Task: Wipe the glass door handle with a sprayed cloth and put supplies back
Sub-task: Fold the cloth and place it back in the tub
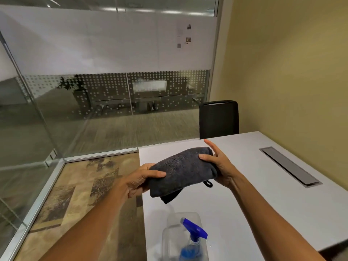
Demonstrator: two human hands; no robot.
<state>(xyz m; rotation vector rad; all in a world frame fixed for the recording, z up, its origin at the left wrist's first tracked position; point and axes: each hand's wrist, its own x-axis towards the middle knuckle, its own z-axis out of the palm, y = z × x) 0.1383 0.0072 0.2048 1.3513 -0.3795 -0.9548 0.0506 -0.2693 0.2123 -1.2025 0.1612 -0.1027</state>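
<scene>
A folded dark grey cloth (183,171) is held in the air over the near left corner of the white table (263,185). My left hand (143,180) grips its left end, thumb on top. My right hand (216,162) holds its right end, with the upper fingers spread. A small loop tag hangs from the cloth's underside. Below the cloth, at the table's front edge, a spray bottle (194,242) with a blue trigger head and blue liquid stands inside a clear plastic container (169,240). No door handle is in view.
Glass walls (94,110) run along the left and the back, with a metal floor frame. A black chair (219,119) stands at the table's far end. A metal cable hatch (290,166) is set in the table top. A yellow wall is on the right.
</scene>
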